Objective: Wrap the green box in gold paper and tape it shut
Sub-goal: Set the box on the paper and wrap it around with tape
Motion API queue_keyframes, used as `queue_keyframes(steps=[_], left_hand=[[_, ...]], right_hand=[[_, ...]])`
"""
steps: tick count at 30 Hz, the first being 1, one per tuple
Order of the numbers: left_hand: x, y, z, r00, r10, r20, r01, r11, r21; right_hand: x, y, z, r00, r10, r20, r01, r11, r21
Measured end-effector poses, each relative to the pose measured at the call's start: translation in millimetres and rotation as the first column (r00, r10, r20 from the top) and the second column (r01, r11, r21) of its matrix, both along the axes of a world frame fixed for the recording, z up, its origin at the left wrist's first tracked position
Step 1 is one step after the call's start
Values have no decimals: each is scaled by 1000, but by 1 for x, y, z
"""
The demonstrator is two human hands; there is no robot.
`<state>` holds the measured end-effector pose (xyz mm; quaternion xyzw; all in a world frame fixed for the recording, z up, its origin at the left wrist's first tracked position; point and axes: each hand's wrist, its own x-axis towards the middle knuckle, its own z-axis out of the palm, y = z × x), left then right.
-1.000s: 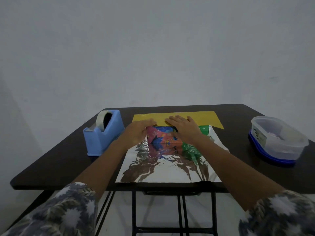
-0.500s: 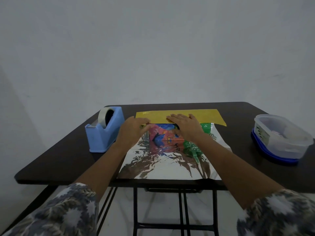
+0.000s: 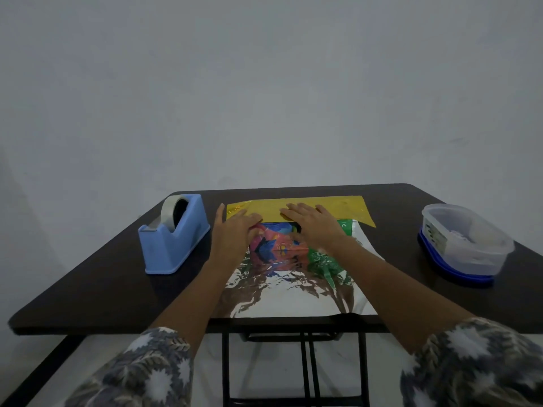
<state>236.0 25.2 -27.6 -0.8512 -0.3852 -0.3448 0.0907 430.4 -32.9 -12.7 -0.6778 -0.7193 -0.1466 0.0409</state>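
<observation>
At the near edge of the desk (image 3: 102,277), two patterned sleeves (image 3: 141,368) lead up into bare forearms that reach forward over the middle. Between them lies the gold paper (image 3: 293,301), its silvery inner side facing up, crinkled and mirror-like, its near border lying at the desk's front edge. Farther in, at about the centre of the desk, the green box (image 3: 279,240) sits on that sheet; its near face shows red and blue print, with green visible toward its right end, and the colours are reflected in the foil in front of it. The left hand (image 3: 235,230) lies with straight fingers over the box's left end, fingertips touching the folded-over strip (image 3: 340,208) of paper, gold side up, that covers the box's top. The right hand (image 3: 311,223) lies flat and spread on the same strip, gripping nothing. Toward the left edge stands a blue tape dispenser (image 3: 173,245) holding a roll of clear tape (image 3: 169,208), just beside the left hand. Near the right edge, well apart from the paper, sits a clear plastic container (image 3: 464,245) on a blue lid. Beyond the desk's far edge rises a plain pale wall (image 3: 264,83).
</observation>
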Motion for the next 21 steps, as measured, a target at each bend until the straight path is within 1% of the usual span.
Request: queue_keyframes(steps=[5, 9, 13, 16, 19, 21], left_hand=[[1, 3, 2, 1000, 22, -19, -23, 999, -29], [1, 8, -1, 999, 23, -24, -24, 999, -47], [2, 12, -3, 999, 19, -32, -21, 999, -42], [0, 12, -2, 999, 21, -34, -22, 999, -38], [0, 11, -2, 999, 18, -37, -20, 999, -44], [0, 11, -1, 1000, 17, -26, -18, 998, -53]], right_hand=[[36, -25, -7, 998, -55, -19, 57, 996, 67], [75, -47, -16, 982, -74, -175, 99, 986, 137], [96, -56, -20, 933, -88, -348, 162, 968, 190], [98, -57, -20, 924, -87, -371, 165, 969, 182], [92, -60, -15, 895, -40, -444, 175, 948, 267], [81, -60, -8, 921, -15, -389, 153, 933, 327]])
